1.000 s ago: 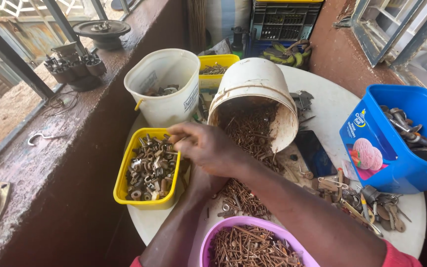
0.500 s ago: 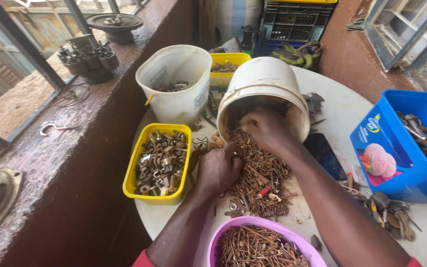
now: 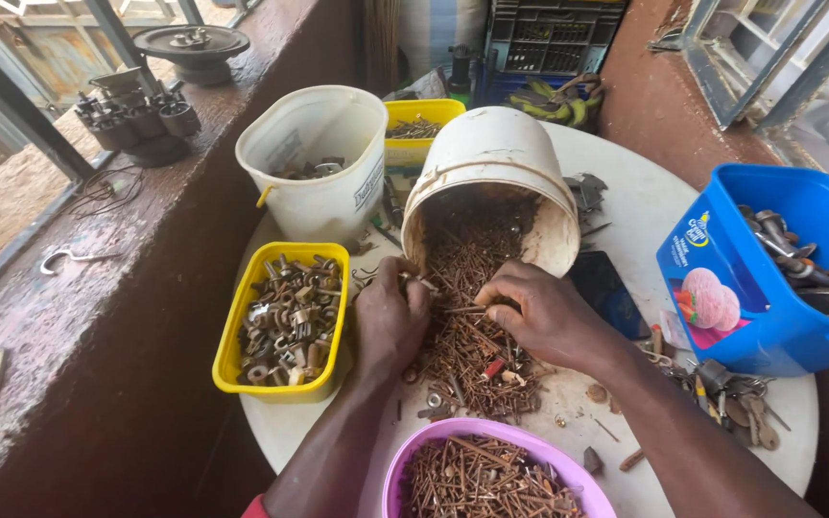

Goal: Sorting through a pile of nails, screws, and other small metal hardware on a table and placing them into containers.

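Observation:
A white bucket (image 3: 491, 163) lies tipped on its side on the round white table (image 3: 645, 211), spilling a heap of rusty nails (image 3: 467, 355) toward me. My left hand (image 3: 388, 321) rests on the left edge of the heap, fingers curled around a few small pieces. My right hand (image 3: 539, 312) sits on the heap just in front of the bucket's mouth, pinching a nail between thumb and fingers. A purple bowl (image 3: 414, 456) full of rusty nails is at the near edge. A yellow tub (image 3: 242, 317) of metal nuts and fittings stands left of my left hand.
An upright white bucket (image 3: 314, 153) and a second yellow tub (image 3: 424, 110) stand at the back. A blue tub (image 3: 769, 326) of metal parts is on the right, with loose keys and scrap (image 3: 731, 393) and a dark phone (image 3: 606, 288) beside it. A rusty ledge (image 3: 98, 259) runs along the left.
My right hand left the yellow tub and came back to the nail heap in front of the tipped bucket. My left hand moved up onto the heap's left edge.

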